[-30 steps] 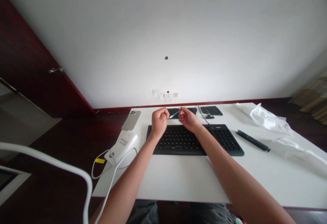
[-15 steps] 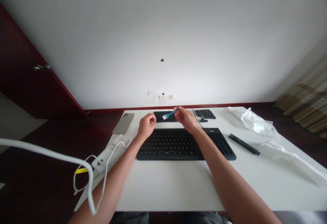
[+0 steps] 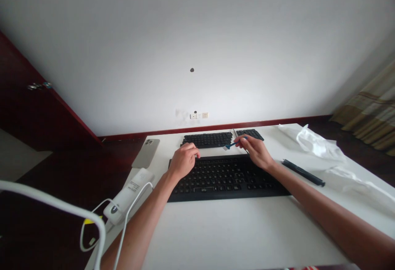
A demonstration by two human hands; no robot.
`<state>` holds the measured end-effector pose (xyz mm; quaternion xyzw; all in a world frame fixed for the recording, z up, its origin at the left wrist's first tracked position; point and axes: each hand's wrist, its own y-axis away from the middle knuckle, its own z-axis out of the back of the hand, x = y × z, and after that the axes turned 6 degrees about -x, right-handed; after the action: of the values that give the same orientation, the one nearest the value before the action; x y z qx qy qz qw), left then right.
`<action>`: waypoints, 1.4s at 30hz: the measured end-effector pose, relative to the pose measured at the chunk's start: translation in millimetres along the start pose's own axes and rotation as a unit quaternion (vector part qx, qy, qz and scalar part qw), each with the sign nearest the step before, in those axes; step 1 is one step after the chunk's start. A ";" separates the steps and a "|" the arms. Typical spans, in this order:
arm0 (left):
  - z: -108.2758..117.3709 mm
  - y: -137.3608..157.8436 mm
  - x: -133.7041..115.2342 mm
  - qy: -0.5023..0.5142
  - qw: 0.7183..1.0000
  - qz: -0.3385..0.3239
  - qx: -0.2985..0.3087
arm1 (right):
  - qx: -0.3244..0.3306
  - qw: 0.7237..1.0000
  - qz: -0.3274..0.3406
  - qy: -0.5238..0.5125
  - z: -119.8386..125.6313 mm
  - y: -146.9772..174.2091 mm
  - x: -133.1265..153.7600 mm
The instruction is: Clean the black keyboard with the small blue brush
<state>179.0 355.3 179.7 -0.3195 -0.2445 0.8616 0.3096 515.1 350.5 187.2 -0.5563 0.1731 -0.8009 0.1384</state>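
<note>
A black keyboard [image 3: 225,177] lies across the white table [image 3: 240,233]. My left hand [image 3: 182,161] rests curled on the keyboard's upper left part, holding nothing that I can see. My right hand [image 3: 257,151] hovers over the keyboard's upper right edge and pinches a small blue brush [image 3: 232,144], whose bristle end points left toward the rows of loose black keycaps [image 3: 207,139] laid behind the keyboard. A smaller group of keycaps [image 3: 250,134] sits further right, just beyond my right hand.
A phone [image 3: 145,153] lies face down at the table's left rear. A white device [image 3: 128,196] with a white cable sits at the left edge. A black pen-like tool [image 3: 303,172] and crumpled white plastic [image 3: 321,146] lie on the right.
My hands separated: the right carried the blue brush rightward and down to the keyboard's upper right edge, and the left lowered onto the keyboard. The view shifted slightly.
</note>
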 end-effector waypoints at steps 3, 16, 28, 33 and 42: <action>-0.8 -0.1 -5.2 -0.001 1.000 -0.004 0.004 | -0.044 0.999 0.003 0.023 6.0 8.3 -1.6; 9.2 -1.4 -11.2 -0.014 0.995 0.096 0.009 | 0.014 0.998 0.014 0.061 -2.3 16.6 12.7; 5.2 -0.6 -9.8 0.004 0.991 0.135 0.007 | 0.019 0.997 0.010 0.075 -1.0 16.0 10.1; 5.4 -1.2 -11.3 -0.001 0.988 0.152 0.020 | -0.008 0.996 0.029 0.082 2.0 15.9 11.1; 5.0 -0.6 -10.7 -0.002 0.984 0.168 0.056 | 0.015 0.997 0.000 0.082 6.9 10.7 7.3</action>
<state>182.1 347.2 187.7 -0.3364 -0.1389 0.9143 0.1778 519.4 337.0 190.9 -0.4865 0.1718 -0.8464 0.1320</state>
